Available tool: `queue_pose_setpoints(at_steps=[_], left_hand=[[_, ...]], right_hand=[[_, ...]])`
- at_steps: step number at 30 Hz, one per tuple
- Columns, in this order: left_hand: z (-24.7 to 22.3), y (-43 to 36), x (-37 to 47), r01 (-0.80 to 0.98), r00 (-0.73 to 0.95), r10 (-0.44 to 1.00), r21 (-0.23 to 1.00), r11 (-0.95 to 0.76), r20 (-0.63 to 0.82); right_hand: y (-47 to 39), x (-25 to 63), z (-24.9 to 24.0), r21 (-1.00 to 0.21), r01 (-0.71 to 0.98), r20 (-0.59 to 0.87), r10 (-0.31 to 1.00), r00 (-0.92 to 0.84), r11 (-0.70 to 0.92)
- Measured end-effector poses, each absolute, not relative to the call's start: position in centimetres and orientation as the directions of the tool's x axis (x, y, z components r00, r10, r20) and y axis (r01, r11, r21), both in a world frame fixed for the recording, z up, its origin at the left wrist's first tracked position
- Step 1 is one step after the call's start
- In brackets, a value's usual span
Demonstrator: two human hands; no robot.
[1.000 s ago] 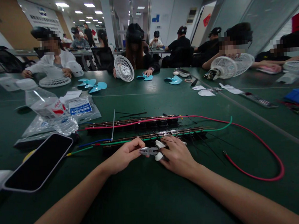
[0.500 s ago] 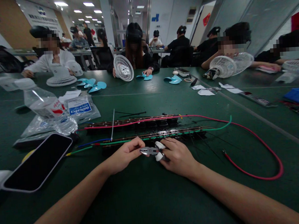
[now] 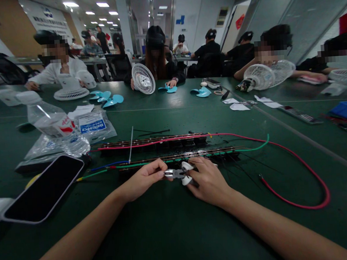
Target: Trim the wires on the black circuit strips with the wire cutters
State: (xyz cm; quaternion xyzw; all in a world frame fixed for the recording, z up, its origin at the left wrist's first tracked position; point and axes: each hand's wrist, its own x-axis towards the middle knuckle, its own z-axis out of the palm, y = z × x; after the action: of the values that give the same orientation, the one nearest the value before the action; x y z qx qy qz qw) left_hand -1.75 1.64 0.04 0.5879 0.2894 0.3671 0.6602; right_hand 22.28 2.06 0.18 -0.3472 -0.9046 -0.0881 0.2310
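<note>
My right hand (image 3: 208, 180) is wrapped round the white handles of a pair of diagonal cutters (image 3: 177, 173), whose metal jaws point left. At the jaw tips, the fingers of my left hand (image 3: 148, 176) are pinched together; what they hold, if anything, is hidden. Just behind both hands lies a long dark strip (image 3: 228, 155) with a green wire (image 3: 254, 149) along it. A second dark strip (image 3: 197, 139) lies farther back, with a red cable (image 3: 232, 134) running over it and curling to the right. A pale cable tie (image 3: 131, 144) stands up between the strips.
On the left are a phone (image 3: 44, 189), a plastic bottle (image 3: 54, 123) and a clear bag (image 3: 95, 125). Thin black cable ties (image 3: 246, 168) lie to the right. Across the green table, people handle white fan parts (image 3: 143, 79) and blue fan blades (image 3: 200, 92).
The cutters and my right hand have shifted slightly, the jaws a little to the right. My left fingers stay pinched by the jaw tips. The strips and cables lie as before.
</note>
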Motion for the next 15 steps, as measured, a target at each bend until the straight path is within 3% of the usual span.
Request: queue_pose_setpoints(at_steps=[15], left_hand=[[-0.12, 1.73, -1.96, -0.154, 0.589, 0.806, 0.987, 0.045, 0.055]], right_hand=[[2.40, 22.38, 0.08, 0.019, 0.663, 0.496, 0.569, -0.656, 0.748]])
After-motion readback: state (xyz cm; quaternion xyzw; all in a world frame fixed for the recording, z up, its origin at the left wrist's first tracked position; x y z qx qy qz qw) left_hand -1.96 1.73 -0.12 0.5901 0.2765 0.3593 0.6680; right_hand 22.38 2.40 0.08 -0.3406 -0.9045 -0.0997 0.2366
